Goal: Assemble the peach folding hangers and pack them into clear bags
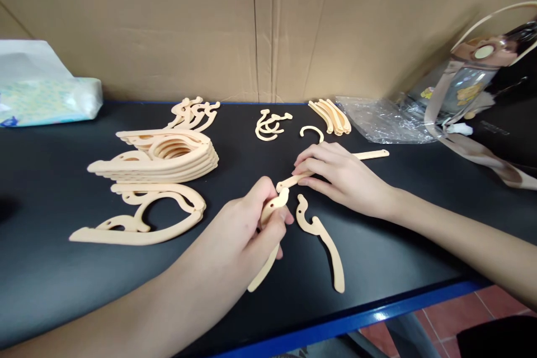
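My left hand [251, 218] is closed around a beige plastic folding-hanger arm [274, 207], its curved, holed end poking up past the thumb and its straight end pointing down toward the table's front. Just right of it, my right hand [339, 179] is closed over a straight beige bar [371, 155], low over the table. Both ends of the bar show; its middle is under the fingers. A beige hook [312, 132] lies right behind the right hand, partly hidden by it. Between the hands and the front edge lies another curved hanger arm [325, 240], touched by neither hand.
On the left are a stack of folded hangers [168, 162] and a single folded hanger [142, 235]. Farther back lie loose hooks [271, 126], hanger arms [195, 114] and bars [331, 117]. A clear plastic bag [377, 123], strapped bottle [465, 78] and tissue pack [50, 95] stand around.
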`<action>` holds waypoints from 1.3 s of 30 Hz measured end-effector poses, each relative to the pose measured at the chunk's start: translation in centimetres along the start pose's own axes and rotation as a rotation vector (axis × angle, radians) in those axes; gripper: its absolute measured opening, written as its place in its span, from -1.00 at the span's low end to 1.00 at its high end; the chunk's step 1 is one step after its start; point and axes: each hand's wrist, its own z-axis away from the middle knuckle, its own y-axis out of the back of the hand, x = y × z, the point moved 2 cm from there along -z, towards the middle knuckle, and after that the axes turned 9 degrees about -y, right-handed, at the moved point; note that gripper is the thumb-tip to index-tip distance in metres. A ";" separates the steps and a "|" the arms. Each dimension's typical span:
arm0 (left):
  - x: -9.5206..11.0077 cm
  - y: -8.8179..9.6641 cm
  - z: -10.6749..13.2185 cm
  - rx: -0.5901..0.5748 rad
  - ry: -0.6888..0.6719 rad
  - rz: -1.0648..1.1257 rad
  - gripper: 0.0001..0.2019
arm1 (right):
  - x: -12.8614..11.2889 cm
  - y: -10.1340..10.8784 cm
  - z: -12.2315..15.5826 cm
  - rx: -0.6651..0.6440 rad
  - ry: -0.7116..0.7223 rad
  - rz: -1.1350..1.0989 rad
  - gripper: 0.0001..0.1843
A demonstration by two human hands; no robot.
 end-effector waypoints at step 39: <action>-0.6 0.4 -0.9 0.017 -0.109 -0.839 -0.80 | 0.9 -0.1 -0.4 -0.153 -0.147 -0.604 -0.82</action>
